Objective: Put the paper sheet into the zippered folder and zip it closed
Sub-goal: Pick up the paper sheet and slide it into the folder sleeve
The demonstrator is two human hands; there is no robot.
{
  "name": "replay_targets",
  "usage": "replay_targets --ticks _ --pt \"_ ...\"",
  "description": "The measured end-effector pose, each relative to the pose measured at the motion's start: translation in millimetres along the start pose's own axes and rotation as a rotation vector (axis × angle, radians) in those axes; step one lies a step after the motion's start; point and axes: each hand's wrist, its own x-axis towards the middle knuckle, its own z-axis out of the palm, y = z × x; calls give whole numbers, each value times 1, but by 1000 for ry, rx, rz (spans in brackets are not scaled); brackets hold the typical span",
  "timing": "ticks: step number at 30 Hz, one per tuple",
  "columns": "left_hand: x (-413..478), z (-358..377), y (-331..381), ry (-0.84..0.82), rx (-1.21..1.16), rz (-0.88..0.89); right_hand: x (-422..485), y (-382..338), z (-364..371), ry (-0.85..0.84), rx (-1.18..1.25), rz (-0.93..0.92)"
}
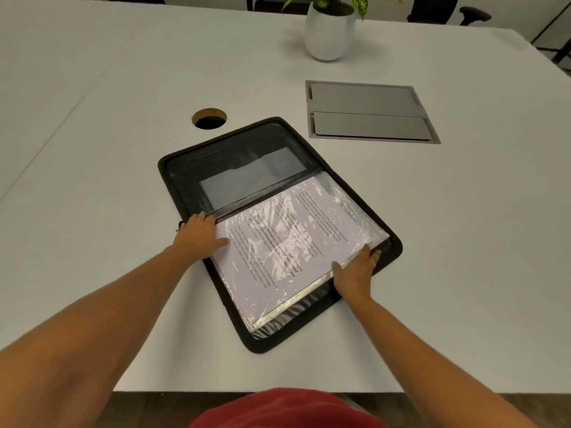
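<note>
— Fingers (224,241) of the left hand (200,233) lie flat and spread on the left edge of the sheet (278,239), pinching nothing; the right hand (355,270) does the same at the near right corner, its fingertips over the sleeve's edge. Neither grips.

— And the big things first?

— Table (92,149): wide, white, bare all round the folder (265,230), with plenty of room left and near. The folder lies open and askew, black, zip rim running round both halves. It looks padded and floppy at the spine, stiff enough in each half to fold over as a slab.

— The sheet?

— Printed paper, already in the near half under a clear plastic sleeve (349,205) that is wrinkled and glossy. Light, limp, probably slippery against the plastic, so I would press it flat, not pull.

— Where would you take hold?

— The far half by its far edge, swung toward the body. Then the zip pull, which I cannot pick out.

— Anything in the way?

— A grey hatch (370,112) sits just right of the far half, a cable hole (209,118) just left of it, a pot (329,32) well beyond. None blocks closing.
</note>
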Motion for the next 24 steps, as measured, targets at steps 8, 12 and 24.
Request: replay_targets --ticks 8,12,24 --pt "9 -2 -10 -136 15 -30 -38 -6 41 -174 -17 66" --pt "10 -8 -11 -127 -20 -24 -33 -7 38 -176 -42 50" --pt "1 -9 7 -96 224 70 16 -6 3 -208 -127 -54"
